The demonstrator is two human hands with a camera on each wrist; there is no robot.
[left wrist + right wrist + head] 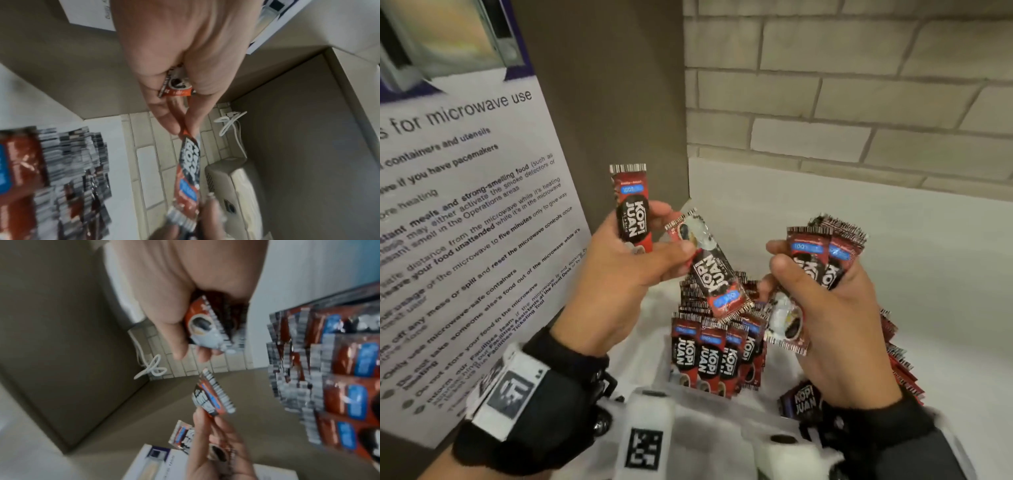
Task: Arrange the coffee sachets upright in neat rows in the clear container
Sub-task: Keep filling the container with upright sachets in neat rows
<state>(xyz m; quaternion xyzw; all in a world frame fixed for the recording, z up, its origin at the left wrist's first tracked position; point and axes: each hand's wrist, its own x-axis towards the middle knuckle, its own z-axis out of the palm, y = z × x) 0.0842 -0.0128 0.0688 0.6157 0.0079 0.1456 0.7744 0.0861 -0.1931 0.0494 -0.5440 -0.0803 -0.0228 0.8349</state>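
The left hand [619, 270] is curled around one Kopi Juan sachet [632, 209] held upright, and its thumb and fingertips pinch a second sachet [710, 274] that hangs tilted down to the right. The right hand [832, 318] clasps a bunch of sachets [822, 260], with one more sachet [787, 323] sticking out below its thumb. Below and between the hands, the clear container [688, 394] holds rows of upright sachets [717, 353] on the white counter [945, 274]. A microwave-use notice [465, 222] leans at far left, against a tan panel [602, 85].
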